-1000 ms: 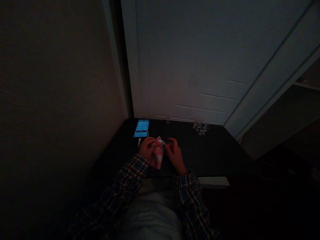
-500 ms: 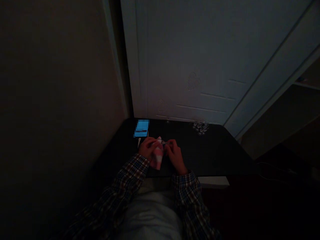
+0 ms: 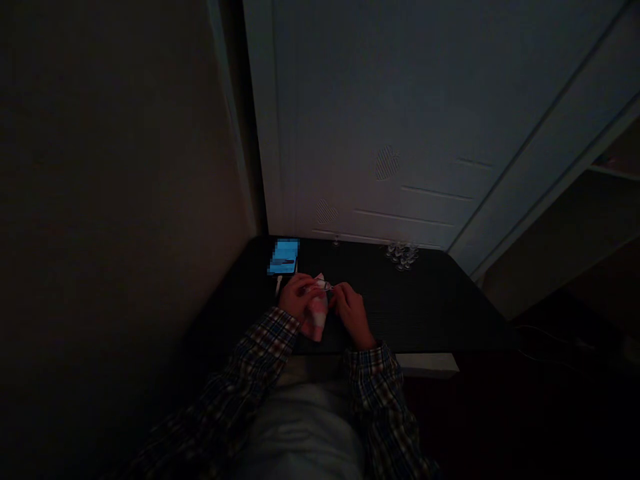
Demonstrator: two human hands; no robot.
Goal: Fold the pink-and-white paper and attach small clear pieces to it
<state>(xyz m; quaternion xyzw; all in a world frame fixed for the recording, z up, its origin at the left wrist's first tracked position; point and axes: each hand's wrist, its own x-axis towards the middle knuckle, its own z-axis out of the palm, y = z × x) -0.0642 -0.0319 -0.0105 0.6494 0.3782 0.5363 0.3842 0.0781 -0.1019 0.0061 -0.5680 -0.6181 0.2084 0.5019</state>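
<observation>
A pink and white cloth [image 3: 315, 323] is bunched above the dark tabletop, close to its front edge. My left hand [image 3: 293, 297] is closed on the cloth from the left side. At the cloth's upper right a thin, shiny piece [image 3: 326, 286] shows, too small and dim to identify. The fingertips of my right hand [image 3: 353, 310] are pinched together at the right end of that shiny piece. The cloth and fingers partly hide it.
A lit phone [image 3: 284, 257] with a white cable [image 3: 278, 285] lies at the table's back left. Several small clear pieces [image 3: 401, 256] are heaped at the back right, and one clear piece [image 3: 336, 241] stands near the white panel [image 3: 350, 120]. The room is very dark.
My right hand has shifted slightly, its fingers now closer together at the shiny piece. The cloth has turned a little in my left hand.
</observation>
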